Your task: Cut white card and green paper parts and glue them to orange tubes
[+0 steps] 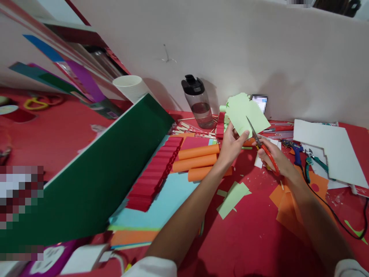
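Observation:
My left hand (235,143) pinches the lower edge of a pale green paper sheet (245,111) and holds it up above the red table. The sheet's upper left edge is cut in a wavy outline, while its right side is straight. My right hand (273,154) is wrapped round the red handles of a pair of scissors (255,134). Their blades point up and left against the lower part of the paper. Below the hands lie pale green offcuts (233,198). Orange paper rolls (198,157) rest beside my left forearm.
A pleated red paper strip (157,173) lies on light blue sheets (173,200). A green board (95,169) leans at left. Behind stand a water bottle (198,104) and a white roll (129,86). Pliers (313,161), a glue gun (296,152) and orange paper (294,204) lie at right.

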A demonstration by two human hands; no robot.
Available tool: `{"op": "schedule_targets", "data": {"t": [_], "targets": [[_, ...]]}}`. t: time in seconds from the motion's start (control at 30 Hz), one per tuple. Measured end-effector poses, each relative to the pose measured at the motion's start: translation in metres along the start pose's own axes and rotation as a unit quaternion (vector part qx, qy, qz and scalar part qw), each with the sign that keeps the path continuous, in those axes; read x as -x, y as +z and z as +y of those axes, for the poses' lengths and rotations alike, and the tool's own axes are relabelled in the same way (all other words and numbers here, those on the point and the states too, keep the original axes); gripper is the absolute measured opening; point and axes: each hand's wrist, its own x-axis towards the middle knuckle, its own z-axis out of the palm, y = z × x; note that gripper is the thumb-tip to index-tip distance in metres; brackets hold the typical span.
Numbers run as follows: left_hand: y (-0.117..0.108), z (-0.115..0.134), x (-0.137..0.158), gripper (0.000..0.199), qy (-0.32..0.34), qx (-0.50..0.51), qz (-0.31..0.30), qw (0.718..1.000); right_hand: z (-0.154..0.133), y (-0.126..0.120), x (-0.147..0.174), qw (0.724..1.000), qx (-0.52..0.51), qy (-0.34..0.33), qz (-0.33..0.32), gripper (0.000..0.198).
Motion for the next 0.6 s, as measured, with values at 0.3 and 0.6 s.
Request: {"op": "schedule_targets", "data": {"t": [0.3,0.6], "targets": [[-0.0007,0.0008,-0.0003,0.055,-0.004,0.016,-0.016,1.000,0.0011,-0.0002,-0.0003,1.000,-0.008,0.020,-0.003,0.050],[-0.0036,0.0063,-0.0012,0.062,-0.020,0.014,-0.042,0.999,-0.0014,-0.0056,-0.0007,1.000,0.006,0.026,-0.008,0.060]]}}
